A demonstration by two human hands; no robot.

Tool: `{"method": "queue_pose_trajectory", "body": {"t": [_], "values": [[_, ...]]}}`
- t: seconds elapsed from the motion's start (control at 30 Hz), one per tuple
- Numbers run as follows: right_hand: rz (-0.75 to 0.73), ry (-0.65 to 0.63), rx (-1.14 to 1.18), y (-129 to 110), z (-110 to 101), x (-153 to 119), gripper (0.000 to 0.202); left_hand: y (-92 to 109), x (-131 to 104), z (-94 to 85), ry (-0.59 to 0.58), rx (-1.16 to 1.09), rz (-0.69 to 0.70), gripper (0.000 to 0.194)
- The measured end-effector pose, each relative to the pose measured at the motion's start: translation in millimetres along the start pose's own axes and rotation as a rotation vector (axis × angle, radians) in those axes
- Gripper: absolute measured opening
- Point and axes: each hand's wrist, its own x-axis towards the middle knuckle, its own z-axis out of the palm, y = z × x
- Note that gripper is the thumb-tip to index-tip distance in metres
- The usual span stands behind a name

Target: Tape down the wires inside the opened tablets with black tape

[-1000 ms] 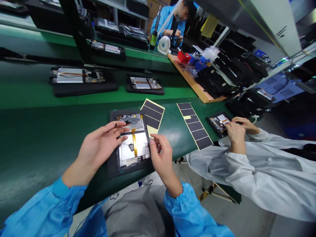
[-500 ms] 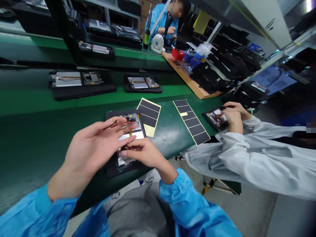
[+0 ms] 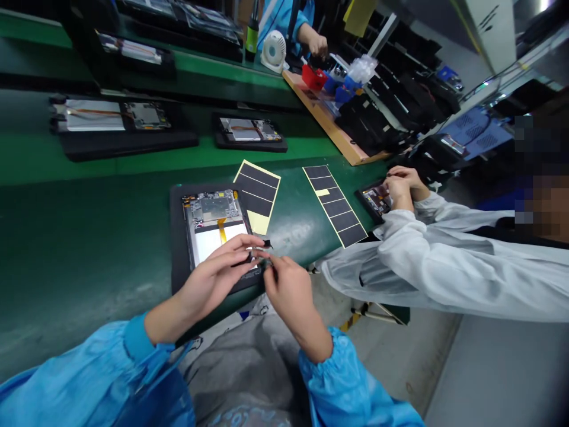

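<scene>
Open tablet on a black pad, counter's near edge, both hands over its near right corner.
1 open tablet (image 3: 207, 240) in work, on 1 pad (image 3: 179, 243); left hand (image 3: 217, 270) fingers close together, small dark pieces (image 3: 267, 244) at the tips, grip can't tell; right hand (image 3: 291, 290) narrow, fingertips meeting the left's, content can't tell. 2 label sheets (image 3: 258, 190) (image 3: 335, 204): one against the pad's far right side, one apart, its near corner at the counter edge. Green counter (image 3: 102, 243) surface runs from pad to left frame edge, also between the sheets. 3 more open tablets (image 3: 95, 114) (image 3: 251, 129) (image 3: 137, 51) toward the far side. Right: 1 co-worker, white sleeves (image 3: 427, 249), both hands at 1 open device (image 3: 376, 198). Far side: 1 fan (image 3: 274, 51), 1 red bin (image 3: 313, 77).
</scene>
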Motion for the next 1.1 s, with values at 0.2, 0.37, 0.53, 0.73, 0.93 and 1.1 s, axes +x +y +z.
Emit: {"method": "queue_pose_trajectory", "body": {"t": [0.2,0.37,0.53,0.73,0.93,1.1], "values": [[-0.147,-0.265,0.216,-5,-6,-4,0.049,10,3,-28.8,0.119,0.055,0.094,0.023],[-0.244,-0.328,0.390,6,-7,9,0.046,14,3,-39.4,0.100,0.039,0.066,0.025],[-0.365,-0.158,0.271,6,-6,26,0.021,14,4,-37.8,0.128,0.003,0.087,0.019],[-0.282,0.165,-0.155,-3,-1,18,0.022,12,1,-38.5,0.142,-0.003,0.115,0.019],[-0.276,-0.310,-0.009,-17,-12,19,0.024,7,0,-39.4,0.141,0.005,0.156,0.024],[-0.194,-0.490,0.393,-1,-20,33,0.009,8,1,-38.5,0.157,-0.007,0.172,0.023]]}}
